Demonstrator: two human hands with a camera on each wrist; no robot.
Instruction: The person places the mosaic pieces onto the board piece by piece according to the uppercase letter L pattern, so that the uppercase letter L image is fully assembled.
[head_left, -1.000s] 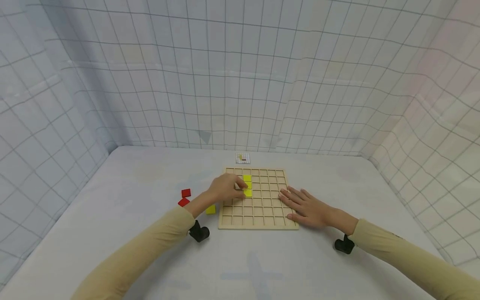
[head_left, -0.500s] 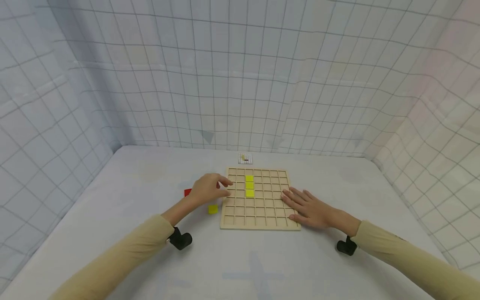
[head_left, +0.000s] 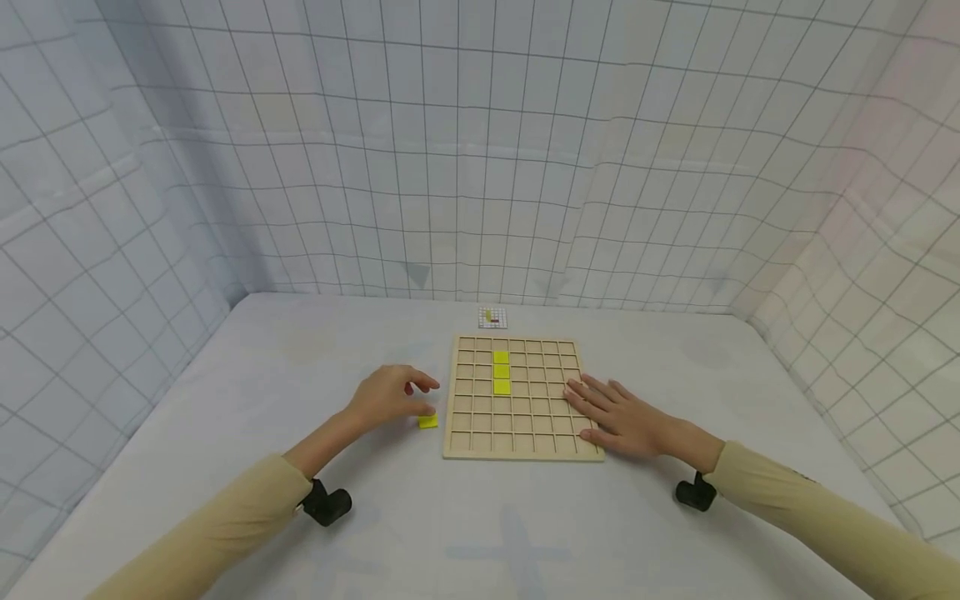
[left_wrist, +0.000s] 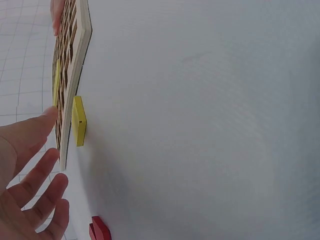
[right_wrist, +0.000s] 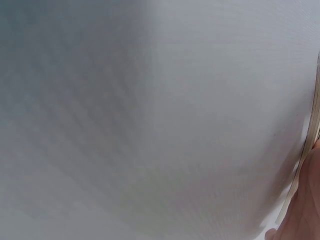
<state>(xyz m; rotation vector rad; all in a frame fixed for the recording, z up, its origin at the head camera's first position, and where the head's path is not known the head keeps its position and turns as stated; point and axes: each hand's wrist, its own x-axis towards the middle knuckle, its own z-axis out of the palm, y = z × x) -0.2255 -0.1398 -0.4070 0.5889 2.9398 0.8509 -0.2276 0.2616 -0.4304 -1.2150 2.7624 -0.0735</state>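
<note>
**Loose tile (head_left: 428,422) close under my left hand (head_left: 386,398)**

What the reach turns on, I judge, is this: the loose tile lies to the right of my left palm and a little toward my body, just below the thumb tip. The left wrist view shows a gap between thumb and tile. It sits flat on the tabletop (head_left: 420,508), just beside the left edge of the board (head_left: 522,455). My left hand is clearly the nearer one; its thumb and fingers are parted and hold nothing. My right hand (head_left: 626,419) lies palm down across the board's right edge, fingers spread.

The tile looks square, so I can make out no long axis. It is plain bright yellow, flat-faced and fairly thick, with a small dark mark on its side. Three yellow tiles (head_left: 502,372) in the board form one column and look the same. Two red tiles (left_wrist: 101,229) lie farther off on the tabletop; whether they touch, I cannot tell.
</note>
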